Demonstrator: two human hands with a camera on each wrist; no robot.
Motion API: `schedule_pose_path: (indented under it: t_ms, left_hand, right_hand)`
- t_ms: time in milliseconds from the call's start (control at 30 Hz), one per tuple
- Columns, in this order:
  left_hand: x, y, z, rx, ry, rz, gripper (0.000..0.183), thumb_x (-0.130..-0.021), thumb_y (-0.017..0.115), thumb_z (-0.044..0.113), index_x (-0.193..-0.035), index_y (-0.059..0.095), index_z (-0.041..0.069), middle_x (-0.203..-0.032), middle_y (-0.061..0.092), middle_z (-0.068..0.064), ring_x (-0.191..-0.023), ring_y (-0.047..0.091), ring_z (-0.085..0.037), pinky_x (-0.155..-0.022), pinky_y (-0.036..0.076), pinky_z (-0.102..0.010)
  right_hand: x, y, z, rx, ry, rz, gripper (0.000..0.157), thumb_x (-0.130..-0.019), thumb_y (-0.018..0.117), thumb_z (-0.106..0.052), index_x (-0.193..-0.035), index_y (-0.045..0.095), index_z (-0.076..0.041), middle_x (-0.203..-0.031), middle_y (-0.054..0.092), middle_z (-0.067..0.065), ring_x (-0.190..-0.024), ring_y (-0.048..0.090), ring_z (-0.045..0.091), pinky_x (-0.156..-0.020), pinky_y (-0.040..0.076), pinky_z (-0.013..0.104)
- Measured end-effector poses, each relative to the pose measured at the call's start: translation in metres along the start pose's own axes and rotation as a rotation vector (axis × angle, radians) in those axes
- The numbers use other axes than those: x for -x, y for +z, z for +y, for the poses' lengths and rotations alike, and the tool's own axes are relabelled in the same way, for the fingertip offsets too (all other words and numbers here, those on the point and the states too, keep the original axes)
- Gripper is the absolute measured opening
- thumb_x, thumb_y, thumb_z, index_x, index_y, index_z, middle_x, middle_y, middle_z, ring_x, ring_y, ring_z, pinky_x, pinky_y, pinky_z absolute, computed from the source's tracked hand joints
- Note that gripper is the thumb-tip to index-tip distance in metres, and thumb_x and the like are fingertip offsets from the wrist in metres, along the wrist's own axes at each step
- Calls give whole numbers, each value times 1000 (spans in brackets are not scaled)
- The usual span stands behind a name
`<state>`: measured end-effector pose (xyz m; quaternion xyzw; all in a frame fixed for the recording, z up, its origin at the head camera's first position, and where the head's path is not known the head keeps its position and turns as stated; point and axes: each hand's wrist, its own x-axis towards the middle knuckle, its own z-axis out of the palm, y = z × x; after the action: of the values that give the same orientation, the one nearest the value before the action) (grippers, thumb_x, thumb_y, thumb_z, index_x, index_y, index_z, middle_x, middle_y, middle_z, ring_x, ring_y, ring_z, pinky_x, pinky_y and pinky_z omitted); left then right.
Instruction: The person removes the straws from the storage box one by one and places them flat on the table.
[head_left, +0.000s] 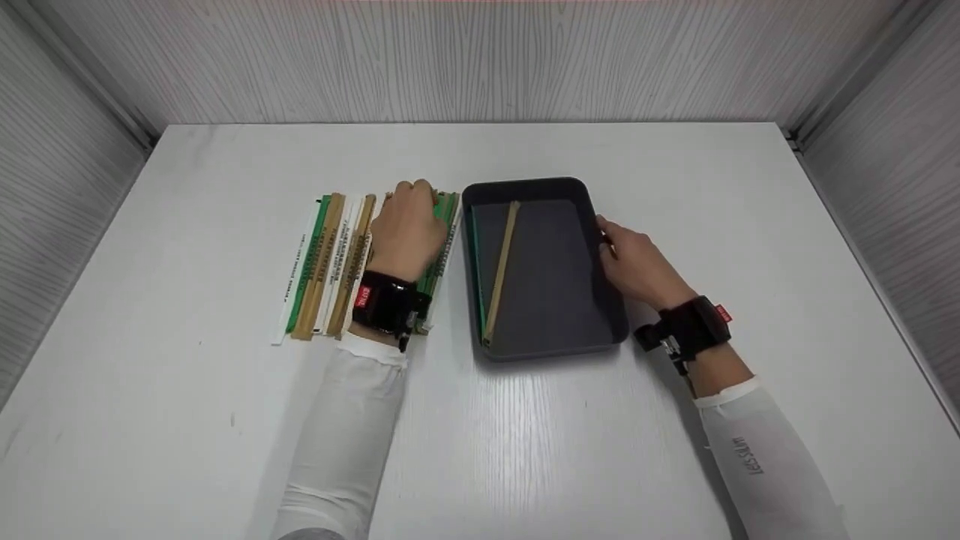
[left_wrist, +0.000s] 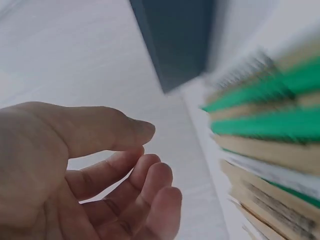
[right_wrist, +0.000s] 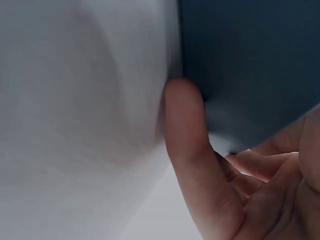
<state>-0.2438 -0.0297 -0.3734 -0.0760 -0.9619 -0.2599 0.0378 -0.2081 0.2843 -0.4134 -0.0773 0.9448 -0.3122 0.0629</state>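
Observation:
A row of long, slim wrapped straws [head_left: 319, 262] in green, brown and white, with dark print, lies side by side on the table. Over the right part of this row is my left hand [head_left: 409, 229], and it hides several of them. Its thumb and loosely bent fingers [left_wrist: 162, 180] show nothing between them in the left wrist view. A dark grey tray [head_left: 555, 300] stands right of the row, with one brown straw [head_left: 501, 274] and a green one [head_left: 478, 277] inside at its left. My right hand [head_left: 637, 262] grips the tray's right side, thumb against its wall.
Everything stands on a white table [head_left: 480, 450]. A pale wood-grain panel [head_left: 480, 60] rises at the back, and similar panels close off the left and right sides. The tray's left wall is close beside the row's right end.

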Motion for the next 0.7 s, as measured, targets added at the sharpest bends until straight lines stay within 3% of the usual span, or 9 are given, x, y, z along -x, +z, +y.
schedule_pose_path:
  t_ms: [167,333,433,533,700]
  left_hand:
    - [-2,3,32,-32,108,-25,18,-97,56,-1,-113,64,-5,-108,61,-20,-86,62,-31,-69,54,-42]
    - [-10,16,69,-216,178,-113,10,-99,58,1,-101,67,-1,-97,65,-15,-78,66,-26,-63,57,-41]
    - [-15,24,89,-316,208,-188,12,-98,61,2,-99,72,2,-96,70,-13,-80,70,-24,-66,60,-40]
    - [-20,31,103,-378,209,-241,13,-97,63,4,-98,76,5,-99,74,-12,-86,72,-22,-71,60,-39]
    - [-27,45,111,-467,167,-279,18,-101,60,8,-100,78,8,-101,76,-8,-90,72,-18,-75,59,-35]
  right_hand:
    - [-1,0,0,3,0,-3,54,-109,38,-8,-160,26,7,-156,42,30,-128,55,36,-104,47,50]
    - [-1,-1,0,8,-9,7,54,-109,38,-8,-159,28,7,-154,45,31,-122,57,36,-101,47,50]
    - [-1,0,0,15,-16,14,53,-109,39,-7,-159,29,7,-152,47,31,-119,59,35,-99,48,49]
    - [0,0,-1,22,-24,17,53,-109,39,-6,-158,29,8,-150,49,31,-117,60,35,-97,50,48]
    - [0,0,0,21,-35,19,52,-109,39,-6,-158,29,10,-150,48,32,-118,60,37,-98,50,49]
